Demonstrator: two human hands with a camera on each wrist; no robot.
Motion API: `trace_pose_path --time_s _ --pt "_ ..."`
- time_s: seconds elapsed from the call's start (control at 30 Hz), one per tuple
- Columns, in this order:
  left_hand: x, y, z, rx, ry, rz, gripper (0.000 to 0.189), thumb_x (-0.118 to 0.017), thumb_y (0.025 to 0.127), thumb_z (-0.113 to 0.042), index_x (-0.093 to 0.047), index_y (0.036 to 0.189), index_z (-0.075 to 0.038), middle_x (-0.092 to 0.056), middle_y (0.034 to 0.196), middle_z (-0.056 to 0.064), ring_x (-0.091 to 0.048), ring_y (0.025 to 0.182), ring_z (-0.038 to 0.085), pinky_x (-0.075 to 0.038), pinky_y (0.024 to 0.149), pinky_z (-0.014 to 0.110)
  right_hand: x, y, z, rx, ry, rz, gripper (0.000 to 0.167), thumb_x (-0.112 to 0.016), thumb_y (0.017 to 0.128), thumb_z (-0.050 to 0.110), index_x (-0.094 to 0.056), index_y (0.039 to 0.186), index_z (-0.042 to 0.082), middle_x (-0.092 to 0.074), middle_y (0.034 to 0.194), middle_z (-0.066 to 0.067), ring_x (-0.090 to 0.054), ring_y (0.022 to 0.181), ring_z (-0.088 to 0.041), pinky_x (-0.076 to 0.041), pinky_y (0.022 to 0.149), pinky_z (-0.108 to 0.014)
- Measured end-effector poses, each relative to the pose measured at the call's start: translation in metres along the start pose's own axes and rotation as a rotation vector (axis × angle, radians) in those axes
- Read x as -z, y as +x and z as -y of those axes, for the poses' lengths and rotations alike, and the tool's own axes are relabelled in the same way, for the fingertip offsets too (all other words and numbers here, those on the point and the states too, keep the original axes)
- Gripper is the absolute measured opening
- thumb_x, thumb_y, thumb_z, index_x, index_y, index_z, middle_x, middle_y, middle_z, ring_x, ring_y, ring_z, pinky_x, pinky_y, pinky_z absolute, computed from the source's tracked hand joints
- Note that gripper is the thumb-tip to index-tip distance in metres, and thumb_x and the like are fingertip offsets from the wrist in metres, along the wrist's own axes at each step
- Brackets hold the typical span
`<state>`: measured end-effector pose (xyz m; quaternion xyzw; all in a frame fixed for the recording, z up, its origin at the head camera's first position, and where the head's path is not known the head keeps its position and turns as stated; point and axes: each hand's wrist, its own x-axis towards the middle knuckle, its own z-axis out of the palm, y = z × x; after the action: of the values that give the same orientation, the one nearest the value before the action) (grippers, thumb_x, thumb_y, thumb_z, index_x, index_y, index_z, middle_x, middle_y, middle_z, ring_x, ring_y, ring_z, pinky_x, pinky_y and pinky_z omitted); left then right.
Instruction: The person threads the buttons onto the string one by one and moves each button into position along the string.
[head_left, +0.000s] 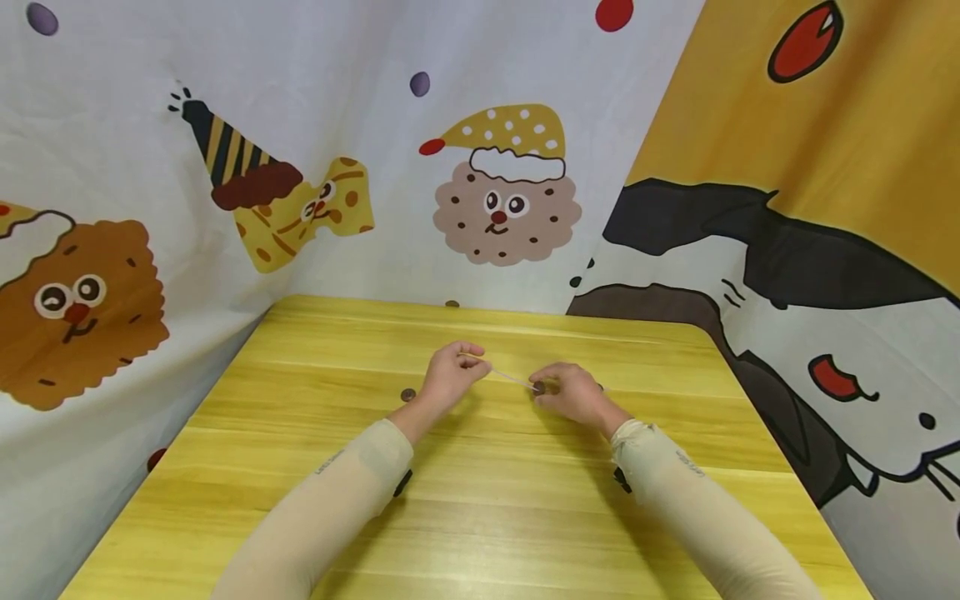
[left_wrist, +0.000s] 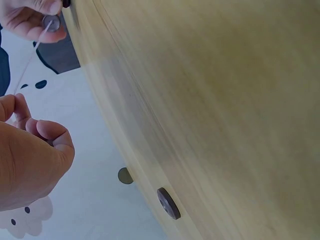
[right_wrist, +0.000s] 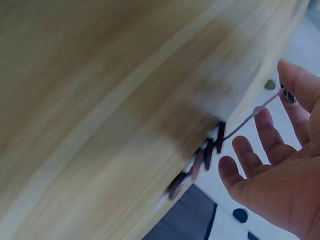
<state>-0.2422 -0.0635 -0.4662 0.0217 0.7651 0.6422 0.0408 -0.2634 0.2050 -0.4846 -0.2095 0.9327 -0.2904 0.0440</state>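
Note:
My left hand (head_left: 452, 372) pinches the end of a thin pale string (head_left: 512, 379) between thumb and finger. The string runs, stretched, to a dark round button (left_wrist: 51, 23), which my right hand (head_left: 573, 393) pinches by its edge. The other right fingers are loosely bent. From the pinched button, the string (right_wrist: 250, 119) leads down to several dark discs (right_wrist: 175, 186), lined up on edge by the table; they look like buttons threaded on it, though blurred. A single dark button (head_left: 408, 394) lies apart on the table, left of my left wrist.
The wooden table (head_left: 495, 517) spreads under both arms, its far edge against a printed cloth (head_left: 360, 50) with cartoon figures. More cloth hangs along the left and right sides. Both forearms wear pale sleeves (head_left: 337, 492).

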Motion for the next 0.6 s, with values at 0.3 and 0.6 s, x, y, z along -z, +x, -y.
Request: trace_pose_path --time_s 0.3,0.6 --pt "0.001 -0.002 -0.001 0.005 0.011 -0.005 0.026 -0.076 0.102 -0.022 -0.069 0.125 -0.014 -0.078 0.116 0.009 -0.072 0.112 0.036 -0.057 0.098 0.057 0.013 -0.006 -0.02 0.006 -0.044 0.062 0.036 -0.085 0.093 0.016 -0.078 0.128 0.011 -0.075 0.127 -0.011 -0.061 0.089 -0.016 -0.054 0.08 -0.037" --pt "0.0 -0.003 0.001 0.018 0.004 -0.008 0.025 -0.075 0.102 -0.02 -0.068 0.125 -0.012 -0.077 0.116 0.01 -0.069 0.116 0.043 -0.056 0.097 0.06 0.02 -0.007 -0.032 -0.034 -0.023 0.085 0.033 -0.084 0.095 0.018 -0.079 0.127 0.012 -0.07 0.134 -0.015 -0.072 0.114 -0.029 -0.059 0.099 -0.051"
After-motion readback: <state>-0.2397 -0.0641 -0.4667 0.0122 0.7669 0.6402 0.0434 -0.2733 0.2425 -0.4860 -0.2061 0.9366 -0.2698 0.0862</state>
